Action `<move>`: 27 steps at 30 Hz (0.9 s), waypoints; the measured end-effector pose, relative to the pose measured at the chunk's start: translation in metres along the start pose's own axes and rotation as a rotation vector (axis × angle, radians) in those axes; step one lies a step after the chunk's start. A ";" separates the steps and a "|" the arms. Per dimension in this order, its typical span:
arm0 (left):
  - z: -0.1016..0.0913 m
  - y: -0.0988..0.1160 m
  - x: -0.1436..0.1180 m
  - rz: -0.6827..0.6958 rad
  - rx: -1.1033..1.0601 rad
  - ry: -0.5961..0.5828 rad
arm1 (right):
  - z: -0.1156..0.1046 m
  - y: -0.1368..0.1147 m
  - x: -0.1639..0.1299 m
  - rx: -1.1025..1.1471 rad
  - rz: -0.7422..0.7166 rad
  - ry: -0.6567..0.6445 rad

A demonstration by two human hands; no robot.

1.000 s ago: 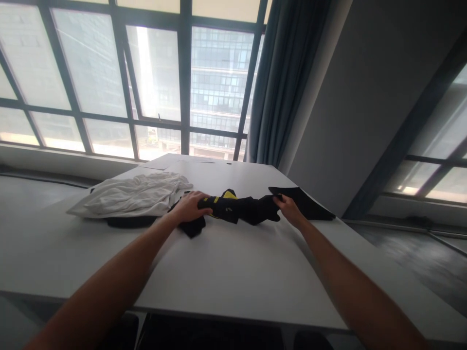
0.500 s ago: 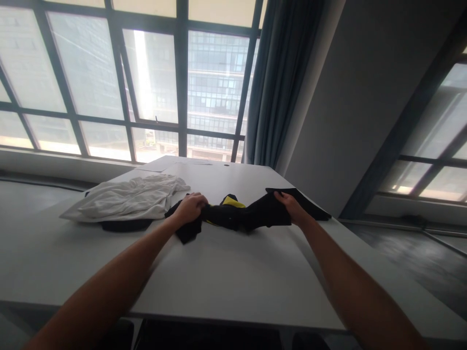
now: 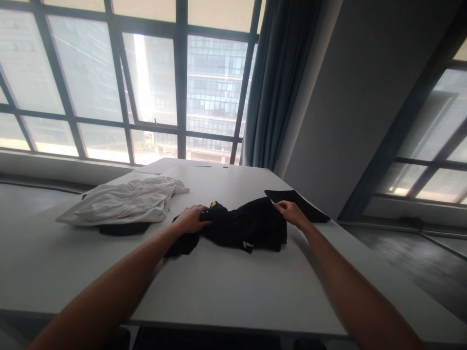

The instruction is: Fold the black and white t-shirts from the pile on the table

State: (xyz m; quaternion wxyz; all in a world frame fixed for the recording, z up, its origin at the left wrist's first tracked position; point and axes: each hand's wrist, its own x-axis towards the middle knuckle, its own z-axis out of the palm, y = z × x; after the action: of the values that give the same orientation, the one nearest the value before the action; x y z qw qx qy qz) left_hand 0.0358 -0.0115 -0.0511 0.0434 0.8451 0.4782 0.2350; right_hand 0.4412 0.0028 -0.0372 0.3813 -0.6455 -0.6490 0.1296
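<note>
Opening out the right half of the black garment [image 3: 237, 228], broadening it from the twisted strip of half a second ago! Baring a white mark [image 3: 247, 245] by the lower border now, and swallowing most of the yellow patch [image 3: 213, 204], shrinking it to a scrap beside the left hand [image 3: 191, 218]. Working mid-surface [image 3: 233, 291], between the left and right edges. Pinching the upper right corner narrowly between thumb and fingertips of the right hand [image 3: 290, 213]; closing the left hand round a handful of the bunched left part. Not managing to tell, from here, between resting the right end on the surface and holding it just clear. Getting roughly halfway with the spreading, judging by the creases: already having the right half fairly broad and smooth, but leaving the left part crumpled under the hand, trailing a loose lump toward the near edge. Leaving untouched, too, the rumpled white cloth [image 3: 134, 197] toward the left edge and the flat black piece [image 3: 304, 204] along the right edge, near the right hand.
</note>
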 end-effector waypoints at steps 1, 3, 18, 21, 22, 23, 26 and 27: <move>-0.001 0.001 -0.001 0.007 0.036 -0.028 | -0.001 0.002 0.001 -0.070 -0.016 -0.020; -0.005 0.002 -0.001 0.031 0.051 -0.032 | -0.001 0.003 0.000 -0.153 -0.014 -0.075; -0.047 0.003 0.000 -0.030 -0.200 0.494 | 0.013 0.008 0.005 -0.078 -0.139 0.063; -0.055 -0.011 -0.002 -0.034 -0.044 0.349 | 0.007 0.011 0.009 0.009 -0.136 0.243; -0.056 -0.016 -0.002 -0.043 0.004 0.299 | 0.007 0.011 0.009 0.042 -0.126 0.284; -0.056 -0.019 -0.002 -0.052 0.044 0.255 | 0.006 0.012 0.010 0.080 -0.114 0.308; -0.055 -0.024 -0.003 -0.077 0.110 0.185 | 0.008 0.010 0.010 0.216 -0.074 0.287; -0.054 -0.024 -0.003 -0.089 0.120 0.188 | 0.008 0.008 0.010 0.260 -0.059 0.263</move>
State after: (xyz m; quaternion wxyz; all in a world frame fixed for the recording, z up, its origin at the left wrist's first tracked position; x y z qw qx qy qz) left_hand -0.0082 -0.0089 -0.0111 -0.0416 0.7984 0.5305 0.2819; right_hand 0.4429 0.0158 -0.0449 0.5466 -0.5828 -0.5901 0.1155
